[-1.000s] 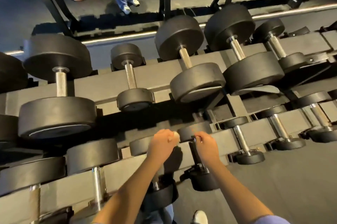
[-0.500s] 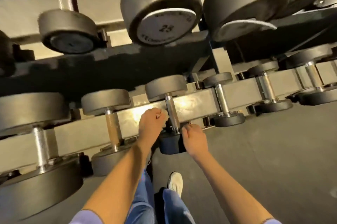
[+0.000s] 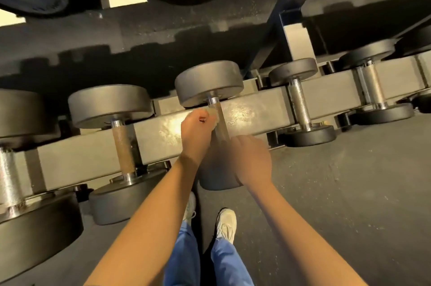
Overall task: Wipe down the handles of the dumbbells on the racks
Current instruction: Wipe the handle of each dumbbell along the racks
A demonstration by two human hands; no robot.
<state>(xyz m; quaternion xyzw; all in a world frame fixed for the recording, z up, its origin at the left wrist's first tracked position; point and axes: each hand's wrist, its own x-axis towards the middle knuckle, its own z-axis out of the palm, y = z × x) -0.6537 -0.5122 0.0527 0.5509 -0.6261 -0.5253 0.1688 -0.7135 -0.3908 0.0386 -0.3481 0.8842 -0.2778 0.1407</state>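
I see two risks: a hard sideways rub could roll the dumbbell (image 3: pixel 210 83) off its cradle on the lowest rack rail (image 3: pixel 256 108), or the small pale cloth (image 3: pixel 211 113) could slip off the knurled handle (image 3: pixel 221 127). The left hand (image 3: pixel 197 133) reaches in from the handle's left, fingers curled round the cloth and pressing it high on the handle. The right hand (image 3: pixel 250 159) lies over the near head (image 3: pixel 219 180), blurred; I cannot tell its fingers' state.

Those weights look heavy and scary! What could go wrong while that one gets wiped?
The dumbbell could roll off the rack beam onto the shoes below; the right hand on its near end is blurred, grip unclear. The left hand, holding a cloth at the handle, might get pinched against the beam.
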